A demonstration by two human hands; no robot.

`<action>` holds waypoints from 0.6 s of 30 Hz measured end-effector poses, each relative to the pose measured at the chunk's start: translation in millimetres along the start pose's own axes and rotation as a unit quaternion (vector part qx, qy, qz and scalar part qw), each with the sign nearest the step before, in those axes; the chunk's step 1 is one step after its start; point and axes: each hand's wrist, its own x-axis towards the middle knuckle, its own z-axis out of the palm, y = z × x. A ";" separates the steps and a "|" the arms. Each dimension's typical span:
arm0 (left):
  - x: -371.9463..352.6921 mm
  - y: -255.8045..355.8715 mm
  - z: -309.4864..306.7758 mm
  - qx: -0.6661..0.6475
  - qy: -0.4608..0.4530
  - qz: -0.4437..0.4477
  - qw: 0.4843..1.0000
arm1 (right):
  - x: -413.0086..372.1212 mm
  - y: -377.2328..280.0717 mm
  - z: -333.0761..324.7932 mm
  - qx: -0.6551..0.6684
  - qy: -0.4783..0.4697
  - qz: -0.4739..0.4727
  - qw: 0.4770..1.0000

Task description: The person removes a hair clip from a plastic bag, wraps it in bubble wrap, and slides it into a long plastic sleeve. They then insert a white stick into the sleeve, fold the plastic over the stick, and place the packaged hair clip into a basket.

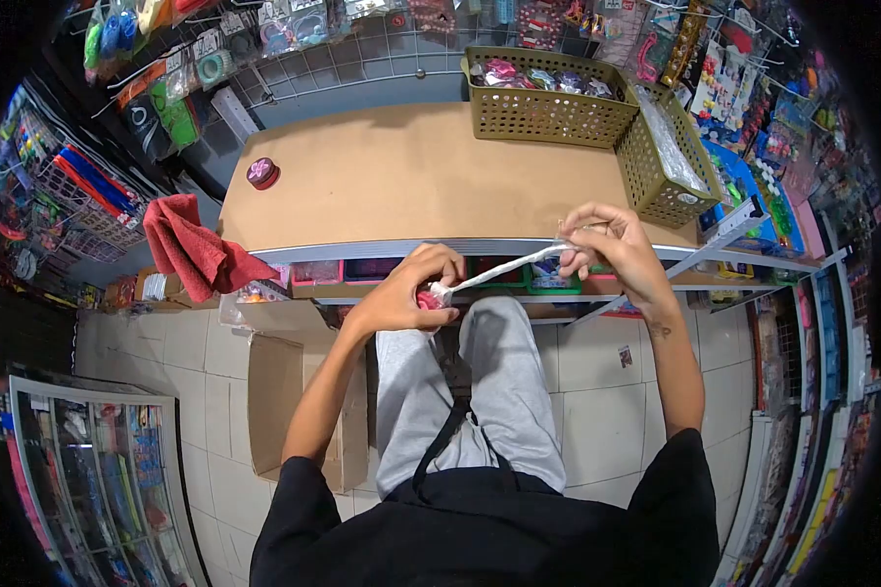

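Observation:
My left hand (398,295) is closed around a small pink-red thing (429,299), mostly hidden by the fingers. From it a twisted whitish strip (504,269), which looks like plastic, runs taut up and to the right. My right hand (612,249) pinches the strip's far end between thumb and fingers. Both hands are above my lap, by the front edge of the brown tabletop (382,186). A small round dark-red container with a pink flower on its lid (262,173) sits at the tabletop's left end.
Olive perforated baskets (548,119) with packaged goods stand at the back right. A red cloth (201,249) hangs at the table's left corner. An open cardboard box (269,411) is on the tiled floor to my left. Packed display racks surround the table.

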 end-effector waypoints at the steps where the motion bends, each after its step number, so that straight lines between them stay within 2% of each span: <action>1: 1.9 0.2 0.0 0.003 -0.003 0.023 1.000 | 0.9 0.5 -1.9 0.024 -0.007 0.017 1.000; 2: 3.2 0.6 -0.3 0.006 -0.006 0.047 0.999 | 1.6 1.3 -3.4 0.048 -0.014 0.034 0.998; 5: 3.7 18.0 -10.3 -0.076 -0.103 -0.157 0.979 | 3.8 -0.1 -11.2 0.088 -0.085 0.075 0.990; 6: 2.1 15.8 -9.3 -0.100 -0.101 -0.156 0.977 | 3.5 -1.6 -14.3 0.095 -0.117 0.086 0.985; 10: -8.4 14.5 -1.2 -0.197 -0.070 -0.153 0.966 | -4.9 -7.3 -16.8 0.049 -0.125 0.069 0.989; 14: -11.7 -2.6 6.5 -0.205 -0.031 -0.089 0.974 | -9.9 -9.7 -4.4 -0.095 -0.062 0.069 0.991; 18: -10.8 -0.4 2.6 -0.193 -0.058 -0.145 0.969 | -10.4 -7.7 6.7 -0.172 0.001 0.042 0.984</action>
